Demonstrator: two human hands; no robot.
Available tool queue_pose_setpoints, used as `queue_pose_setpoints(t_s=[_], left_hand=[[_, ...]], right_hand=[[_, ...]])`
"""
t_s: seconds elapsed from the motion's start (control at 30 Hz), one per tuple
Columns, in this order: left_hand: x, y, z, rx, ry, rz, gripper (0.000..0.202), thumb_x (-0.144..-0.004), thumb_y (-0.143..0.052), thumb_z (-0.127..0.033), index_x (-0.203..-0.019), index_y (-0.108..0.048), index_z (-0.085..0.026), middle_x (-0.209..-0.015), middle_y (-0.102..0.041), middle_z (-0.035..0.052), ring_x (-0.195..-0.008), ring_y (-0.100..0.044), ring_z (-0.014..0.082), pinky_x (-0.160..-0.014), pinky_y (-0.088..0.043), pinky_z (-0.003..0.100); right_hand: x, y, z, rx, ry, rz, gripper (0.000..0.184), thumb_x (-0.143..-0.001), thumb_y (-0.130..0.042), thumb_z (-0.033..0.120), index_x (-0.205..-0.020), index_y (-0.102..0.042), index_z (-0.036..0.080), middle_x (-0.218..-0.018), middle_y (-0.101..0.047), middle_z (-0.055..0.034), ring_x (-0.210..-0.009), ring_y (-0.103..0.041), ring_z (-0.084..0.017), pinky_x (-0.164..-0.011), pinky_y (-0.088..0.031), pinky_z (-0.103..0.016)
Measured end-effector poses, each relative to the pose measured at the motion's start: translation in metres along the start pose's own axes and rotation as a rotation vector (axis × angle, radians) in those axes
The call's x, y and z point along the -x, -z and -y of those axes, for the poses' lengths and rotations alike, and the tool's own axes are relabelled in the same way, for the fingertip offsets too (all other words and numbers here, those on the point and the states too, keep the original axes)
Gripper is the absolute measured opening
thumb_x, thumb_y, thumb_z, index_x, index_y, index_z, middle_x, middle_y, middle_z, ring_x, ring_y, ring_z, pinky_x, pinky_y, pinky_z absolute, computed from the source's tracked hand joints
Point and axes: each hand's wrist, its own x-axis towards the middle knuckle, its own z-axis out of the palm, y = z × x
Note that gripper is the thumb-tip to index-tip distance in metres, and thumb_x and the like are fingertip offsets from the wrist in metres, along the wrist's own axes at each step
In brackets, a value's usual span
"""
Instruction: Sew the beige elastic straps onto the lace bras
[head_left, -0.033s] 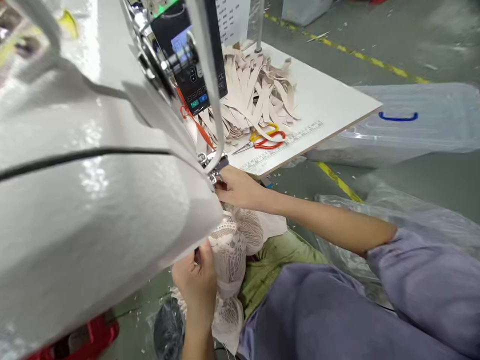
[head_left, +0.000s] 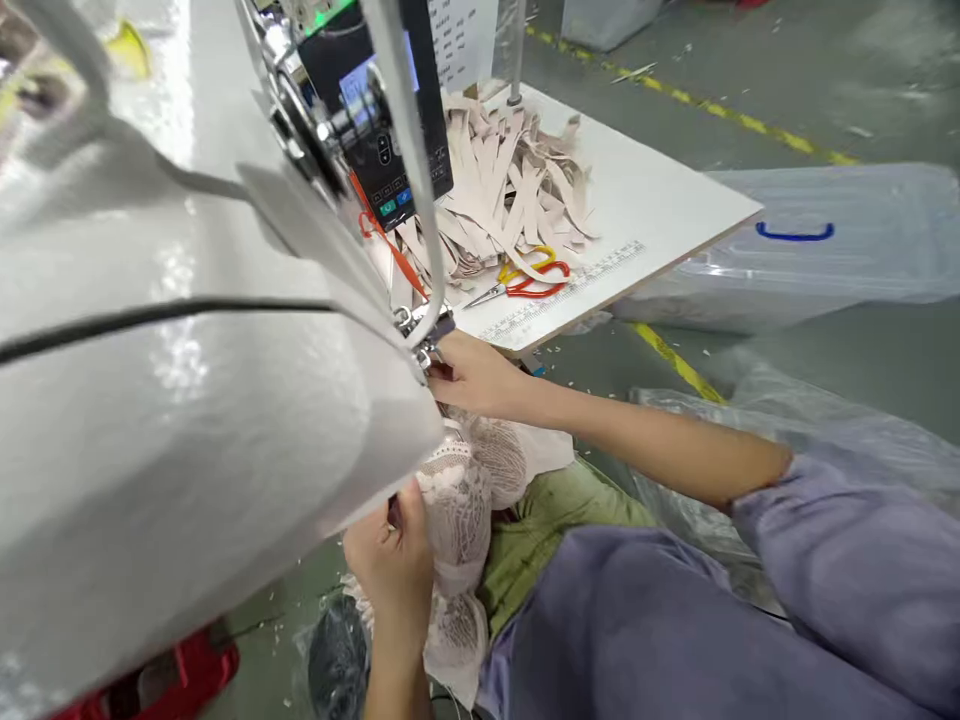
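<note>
A white lace garment (head_left: pixel 466 500) hangs from under the white sewing machine head (head_left: pixel 187 380) down onto my lap. My right hand (head_left: pixel 474 375) is at the metal presser foot (head_left: pixel 421 338), fingers pinched together on the garment's top edge, fingertips partly hidden by the machine. My left hand (head_left: pixel 391 562) is lower, beneath the machine head, closed around a bunched part of the lace with the thumb on top.
The machine's black control panel (head_left: pixel 390 150) faces me. On the white table (head_left: pixel 675 200) lie a pile of beige fabric strips (head_left: pixel 506 180) and red-and-yellow scissors (head_left: pixel 531 276). A clear plastic bin (head_left: pixel 825 260) and plastic bag (head_left: pixel 750 420) are to the right.
</note>
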Motion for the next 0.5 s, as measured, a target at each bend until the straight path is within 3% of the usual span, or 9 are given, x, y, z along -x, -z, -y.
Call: queue_pose_setpoints(t_s=[0.2,0.33,0.4,0.5], left_hand=[[0.002,-0.005,-0.001,0.071,0.093,0.004,0.025,-0.090,-0.059,-0.038,-0.102,-0.070,-0.020,-0.082,-0.072,0.0050,-0.071,-0.067,0.0174,-0.061,-0.048,0.024],[-0.002,-0.007,0.000,0.198,0.230,0.040,0.035,-0.090,-0.059,-0.043,-0.113,-0.060,-0.017,-0.095,-0.070,0.0069,-0.074,-0.066,0.0156,-0.064,-0.049,0.024],[-0.006,-0.006,-0.003,0.290,0.330,0.129,0.040,-0.089,-0.059,-0.047,-0.115,-0.057,-0.017,-0.104,-0.068,0.0098,-0.083,-0.067,0.0173,-0.067,-0.050,0.025],[-0.001,-0.004,-0.008,0.531,0.497,0.405,0.046,-0.085,-0.063,-0.053,-0.111,-0.062,-0.015,-0.102,-0.070,0.0111,-0.089,-0.068,0.0225,-0.076,-0.053,0.031]], right_hand=[[0.003,0.003,0.002,0.016,-0.062,-0.001,0.008,-0.079,-0.061,0.012,-0.084,-0.059,0.016,-0.104,-0.055,-0.0028,-0.074,-0.047,-0.010,-0.071,-0.039,-0.024],[0.003,0.001,0.006,-0.010,-0.109,0.011,0.007,-0.078,-0.063,0.012,-0.082,-0.059,0.016,-0.108,-0.053,-0.0033,-0.072,-0.047,-0.009,-0.071,-0.040,-0.025],[0.003,0.000,0.009,-0.015,-0.124,0.011,0.006,-0.079,-0.062,0.012,-0.080,-0.057,0.015,-0.107,-0.053,-0.0037,-0.076,-0.048,-0.010,-0.073,-0.040,-0.026],[0.008,0.007,0.018,-0.061,-0.158,0.034,0.009,-0.082,-0.063,0.018,-0.077,-0.056,0.015,-0.103,-0.054,-0.0037,-0.079,-0.050,-0.011,-0.074,-0.041,-0.027]])
